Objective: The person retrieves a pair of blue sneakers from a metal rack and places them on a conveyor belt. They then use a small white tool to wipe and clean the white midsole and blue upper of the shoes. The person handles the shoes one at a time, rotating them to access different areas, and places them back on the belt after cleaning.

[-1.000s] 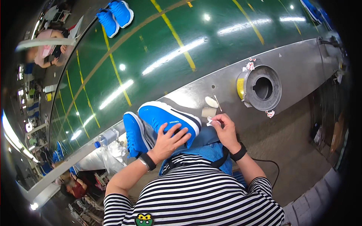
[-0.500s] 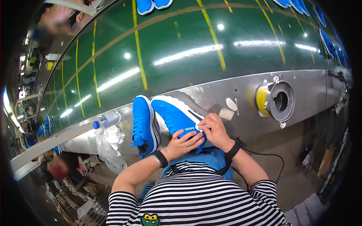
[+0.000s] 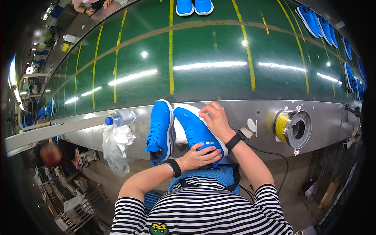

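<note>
A blue sneaker (image 3: 196, 129) with a white sole lies tilted on its side before me, toe pointing away. Around its heel, the fingers of my left hand (image 3: 200, 156) are wrapped, holding it. My right hand (image 3: 214, 120) is at the sneaker's right side, by the white sole edge near the forefoot. Its thumb and fingers are pinched together; a bit of white shows at the fingertips, and I cannot tell whether it is a cloth or the sole. Close on the left stands a second blue sneaker (image 3: 159, 127), upright, touched by neither hand.
Beyond the metal ledge (image 3: 235, 113) runs a green conveyor belt (image 3: 211, 47) carrying blue sneakers (image 3: 194, 7). A clear bottle (image 3: 124, 117) and plastic bag (image 3: 115, 150) lie left. To the right are a white oval pad (image 3: 251, 125), a thin stick and a round metal reel (image 3: 295, 129).
My right hand has slid from the sneaker's heel area forward along the sole edge toward the toe. The left hand still holds the heel. The whole view has shifted slightly.
</note>
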Available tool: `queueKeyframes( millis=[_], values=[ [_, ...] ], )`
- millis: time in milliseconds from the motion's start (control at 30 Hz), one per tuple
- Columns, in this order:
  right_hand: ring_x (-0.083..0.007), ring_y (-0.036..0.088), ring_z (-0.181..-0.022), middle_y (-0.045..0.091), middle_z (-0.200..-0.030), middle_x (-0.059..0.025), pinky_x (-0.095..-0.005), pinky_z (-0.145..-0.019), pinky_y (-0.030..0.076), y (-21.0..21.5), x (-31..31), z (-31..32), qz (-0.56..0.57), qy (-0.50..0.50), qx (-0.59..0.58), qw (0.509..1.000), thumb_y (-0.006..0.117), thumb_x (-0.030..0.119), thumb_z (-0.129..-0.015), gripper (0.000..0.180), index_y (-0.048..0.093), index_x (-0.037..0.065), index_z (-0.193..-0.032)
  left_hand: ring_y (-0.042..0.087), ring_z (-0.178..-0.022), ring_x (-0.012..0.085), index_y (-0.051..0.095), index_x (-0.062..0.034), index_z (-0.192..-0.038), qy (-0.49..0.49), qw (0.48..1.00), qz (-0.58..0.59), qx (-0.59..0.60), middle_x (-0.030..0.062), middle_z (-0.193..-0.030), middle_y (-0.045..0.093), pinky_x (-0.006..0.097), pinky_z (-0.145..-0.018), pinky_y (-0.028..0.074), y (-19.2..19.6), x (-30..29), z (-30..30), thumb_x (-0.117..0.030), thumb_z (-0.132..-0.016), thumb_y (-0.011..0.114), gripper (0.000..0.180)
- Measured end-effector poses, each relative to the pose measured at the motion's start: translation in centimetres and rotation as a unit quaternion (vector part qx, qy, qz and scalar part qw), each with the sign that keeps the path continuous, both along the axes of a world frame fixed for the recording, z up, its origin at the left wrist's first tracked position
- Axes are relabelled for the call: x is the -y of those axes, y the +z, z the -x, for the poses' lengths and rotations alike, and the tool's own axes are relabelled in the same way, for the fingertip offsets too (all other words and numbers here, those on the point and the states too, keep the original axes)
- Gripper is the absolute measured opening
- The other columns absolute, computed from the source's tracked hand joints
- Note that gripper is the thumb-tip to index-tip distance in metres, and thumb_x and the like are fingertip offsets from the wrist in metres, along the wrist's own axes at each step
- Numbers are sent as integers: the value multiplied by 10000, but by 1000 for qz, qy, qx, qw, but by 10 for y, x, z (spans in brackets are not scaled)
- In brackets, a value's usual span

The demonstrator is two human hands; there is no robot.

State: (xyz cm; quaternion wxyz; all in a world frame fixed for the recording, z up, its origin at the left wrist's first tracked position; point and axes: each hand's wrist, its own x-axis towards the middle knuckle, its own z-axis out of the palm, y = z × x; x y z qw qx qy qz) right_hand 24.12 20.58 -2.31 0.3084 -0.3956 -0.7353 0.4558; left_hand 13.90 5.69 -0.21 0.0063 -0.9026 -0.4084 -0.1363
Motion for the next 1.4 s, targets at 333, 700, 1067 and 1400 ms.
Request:
queueKeyframes(
  millis=[333, 700, 1067, 1400],
  values=[
    [-247, 523, -832, 552, -774, -43, -355, -761, 395, -9, 19, -40, 41, 14, -17, 999, 679, 75, -737, 54, 671, 95, -786, 419, -1196, 92, 546, -320, -1220, 16, 1000, -20, -1, -111, -1294, 494, 417, -1072, 166, -7, 7, 1, -250, -856, 538, 372],
    [-283, 516, -837, 534, -777, -92, -378, -754, 411, 1, -35, 30, 46, 140, -2, 989, 662, 141, -775, 68, 675, 79, -801, 434, -1174, 67, 526, -316, -1218, 14, 1000, -7, 2, -111, -1280, 484, 392, -1052, 204, -3, 5, 3, -218, -845, 532, 385],
    [-209, 591, -797, 592, -862, -99, -295, -697, 470, -5, 8, -115, 92, -102, 48, 989, 612, 16, -810, 73, 619, 16, -883, 435, -1196, 183, 530, -160, -1145, -76, 990, 121, 16, 5, -1210, 507, 474, -1034, 288, 27, -25, 3, -178, -810, 536, 336],
    [-338, 499, -1051, 527, -1099, -165, -417, -933, 384, -8, 36, -166, -111, -214, 296, 924, 578, -13, -786, 334, 577, 30, -1117, 447, -1198, 303, 500, -147, -1265, 91, 946, 251, 184, 117, -1301, 457, 571, -961, 333, 99, -5, 60, -89, -697, 640, 588]
  ],
)
